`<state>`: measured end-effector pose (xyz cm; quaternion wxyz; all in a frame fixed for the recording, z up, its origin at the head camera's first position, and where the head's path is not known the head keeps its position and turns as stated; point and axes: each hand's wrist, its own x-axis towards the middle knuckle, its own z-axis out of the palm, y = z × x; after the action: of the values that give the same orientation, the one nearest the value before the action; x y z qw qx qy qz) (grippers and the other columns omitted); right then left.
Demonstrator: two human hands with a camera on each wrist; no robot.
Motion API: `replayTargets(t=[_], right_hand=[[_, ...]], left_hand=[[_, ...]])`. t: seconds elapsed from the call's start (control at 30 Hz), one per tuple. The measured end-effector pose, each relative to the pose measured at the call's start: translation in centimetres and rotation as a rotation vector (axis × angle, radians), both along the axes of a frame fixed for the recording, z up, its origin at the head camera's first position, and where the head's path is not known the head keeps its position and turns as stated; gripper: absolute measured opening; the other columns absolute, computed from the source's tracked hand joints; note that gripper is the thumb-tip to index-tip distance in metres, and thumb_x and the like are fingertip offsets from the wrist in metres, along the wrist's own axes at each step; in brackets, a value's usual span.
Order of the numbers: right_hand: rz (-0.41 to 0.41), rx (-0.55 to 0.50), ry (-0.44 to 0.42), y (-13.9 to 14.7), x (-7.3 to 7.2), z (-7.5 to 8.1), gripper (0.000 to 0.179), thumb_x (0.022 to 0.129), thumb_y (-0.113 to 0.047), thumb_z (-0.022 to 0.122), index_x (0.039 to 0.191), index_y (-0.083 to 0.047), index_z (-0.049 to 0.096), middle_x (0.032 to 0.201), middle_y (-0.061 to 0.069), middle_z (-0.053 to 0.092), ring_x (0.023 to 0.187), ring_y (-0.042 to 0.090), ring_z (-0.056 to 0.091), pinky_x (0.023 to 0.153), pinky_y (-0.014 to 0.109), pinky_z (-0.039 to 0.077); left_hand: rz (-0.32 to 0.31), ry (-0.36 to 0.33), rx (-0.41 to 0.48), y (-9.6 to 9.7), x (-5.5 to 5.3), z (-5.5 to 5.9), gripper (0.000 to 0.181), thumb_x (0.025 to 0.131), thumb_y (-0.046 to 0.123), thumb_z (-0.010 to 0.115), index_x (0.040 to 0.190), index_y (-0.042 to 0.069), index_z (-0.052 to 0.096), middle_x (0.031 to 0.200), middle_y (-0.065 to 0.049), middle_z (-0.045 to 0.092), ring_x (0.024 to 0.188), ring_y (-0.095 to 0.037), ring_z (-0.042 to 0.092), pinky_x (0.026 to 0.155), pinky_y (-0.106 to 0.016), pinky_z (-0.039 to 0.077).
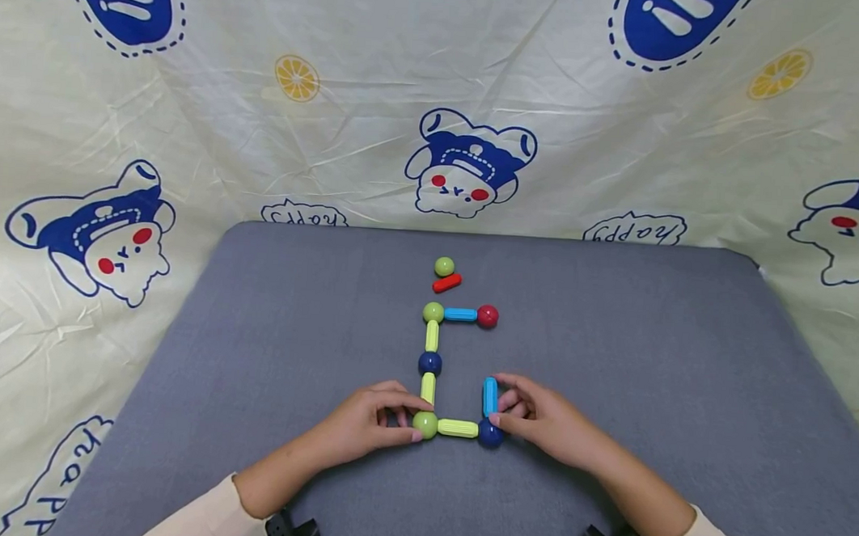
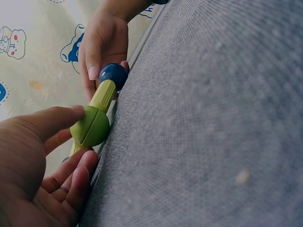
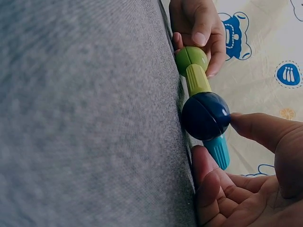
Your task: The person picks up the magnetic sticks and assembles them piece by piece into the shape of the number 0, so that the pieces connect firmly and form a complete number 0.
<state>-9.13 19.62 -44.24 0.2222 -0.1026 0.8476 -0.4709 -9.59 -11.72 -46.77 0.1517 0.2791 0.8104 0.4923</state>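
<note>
Magnetic sticks and balls form one joined shape on the table. My left hand (image 1: 381, 418) pinches the green ball (image 1: 424, 424) at its near left corner; the left wrist view shows the thumb on that ball (image 2: 90, 126). A yellow-green stick (image 1: 457, 428) runs from it to a dark blue ball (image 1: 490, 433). From that ball a light blue stick (image 1: 490, 397) points away from me. My right hand (image 1: 542, 415) holds this end, index finger at the stick's far tip and thumb against the dark blue ball (image 3: 206, 116).
Up the left side, yellow-green sticks and another dark blue ball (image 1: 430, 363) lead to a green ball (image 1: 434, 313), then a blue stick (image 1: 460, 314) and a red ball (image 1: 488, 316). Beyond lie a loose red stick (image 1: 446, 283) and green ball (image 1: 444, 266) on the grey table (image 1: 651, 352).
</note>
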Motion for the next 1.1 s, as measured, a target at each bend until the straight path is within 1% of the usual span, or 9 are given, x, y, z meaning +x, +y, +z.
replayTargets(t=[0.1, 0.27, 0.43, 0.6, 0.67, 0.77, 0.83, 0.97, 1.1], right_hand=[[0.010, -0.006, -0.002, 0.1, 0.2, 0.0, 0.067, 0.095, -0.032, 0.072, 0.148, -0.002, 0.044, 0.109, 0.008, 0.065, 0.088, 0.018, 0.061, 0.073, 0.022, 0.050], [0.024, -0.012, -0.008, 0.3, 0.4, 0.0, 0.071, 0.094, -0.034, 0.072, 0.150, -0.002, 0.042, 0.110, 0.008, 0.066, 0.088, 0.017, 0.062, 0.074, 0.022, 0.051], [0.019, 0.002, -0.010, 0.2, 0.7, 0.1, 0.075, 0.093, -0.036, 0.074, 0.151, -0.001, 0.041, 0.109, 0.006, 0.066, 0.088, 0.016, 0.062, 0.075, 0.022, 0.051], [0.004, 0.012, -0.027, 0.1, 1.0, 0.2, 0.077, 0.092, -0.037, 0.075, 0.151, -0.002, 0.041, 0.109, 0.005, 0.066, 0.089, 0.016, 0.061, 0.075, 0.022, 0.051], [0.001, 0.013, -0.031, 0.0, 1.0, 0.3, 0.077, 0.091, -0.036, 0.076, 0.151, -0.002, 0.041, 0.109, 0.005, 0.066, 0.089, 0.016, 0.061, 0.075, 0.022, 0.051], [-0.001, 0.008, -0.029, 0.0, 1.1, 0.3, 0.078, 0.091, -0.035, 0.077, 0.151, -0.001, 0.040, 0.109, 0.006, 0.067, 0.088, 0.015, 0.062, 0.072, 0.022, 0.051], [0.001, 0.006, -0.022, 0.0, 1.1, 0.2, 0.079, 0.091, -0.033, 0.077, 0.151, 0.001, 0.040, 0.109, 0.006, 0.067, 0.088, 0.014, 0.062, 0.071, 0.022, 0.050], [0.005, 0.005, -0.009, 0.1, 1.2, 0.1, 0.079, 0.091, -0.033, 0.077, 0.151, 0.002, 0.039, 0.109, 0.006, 0.067, 0.088, 0.012, 0.063, 0.071, 0.022, 0.051], [0.007, 0.000, -0.006, 0.2, 1.2, -0.1, 0.079, 0.091, -0.033, 0.077, 0.151, 0.003, 0.040, 0.109, 0.007, 0.067, 0.087, 0.011, 0.063, 0.071, 0.021, 0.051]], left_hand=[[0.018, 0.000, 0.016, 0.1, 0.0, -0.1, 0.030, 0.091, 0.031, 0.077, 0.120, 0.025, 0.074, 0.103, 0.002, 0.066, 0.084, -0.005, 0.060, 0.068, -0.021, 0.051], [0.080, -0.032, 0.046, 0.1, 0.0, -0.1, 0.025, 0.096, 0.028, 0.072, 0.119, 0.022, 0.074, 0.107, -0.001, 0.067, 0.087, -0.005, 0.060, 0.071, -0.022, 0.049], [0.152, -0.024, 0.069, 0.2, 0.0, 0.2, 0.024, 0.097, 0.025, 0.070, 0.119, 0.017, 0.074, 0.102, -0.003, 0.067, 0.085, -0.007, 0.058, 0.068, -0.021, 0.048], [0.190, -0.008, 0.077, 0.1, -0.6, 0.8, 0.024, 0.097, 0.022, 0.069, 0.120, 0.015, 0.073, 0.099, -0.002, 0.065, 0.077, -0.009, 0.057, 0.063, -0.023, 0.050], [0.201, -0.002, 0.073, 0.0, -1.1, 1.1, 0.024, 0.098, 0.021, 0.068, 0.121, 0.015, 0.072, 0.100, -0.001, 0.064, 0.077, -0.009, 0.058, 0.063, -0.023, 0.050], [0.220, 0.017, 0.078, 0.0, -2.1, 1.5, 0.026, 0.098, 0.021, 0.068, 0.122, 0.013, 0.071, 0.102, -0.003, 0.065, 0.080, -0.012, 0.060, 0.066, -0.024, 0.051], [0.239, 0.017, 0.079, 0.1, -3.1, 1.8, 0.027, 0.098, 0.021, 0.068, 0.124, 0.011, 0.071, 0.104, -0.003, 0.065, 0.083, -0.013, 0.061, 0.069, -0.024, 0.052], [0.282, 0.014, 0.105, 0.7, -5.9, 2.2, 0.030, 0.098, 0.018, 0.068, 0.125, 0.006, 0.069, 0.106, -0.008, 0.065, 0.088, -0.016, 0.062, 0.072, -0.025, 0.053], [0.334, -0.012, 0.125, 1.6, -8.8, 2.6, 0.032, 0.098, 0.016, 0.067, 0.127, 0.004, 0.067, 0.109, -0.012, 0.066, 0.088, -0.021, 0.062, 0.068, -0.028, 0.052]])
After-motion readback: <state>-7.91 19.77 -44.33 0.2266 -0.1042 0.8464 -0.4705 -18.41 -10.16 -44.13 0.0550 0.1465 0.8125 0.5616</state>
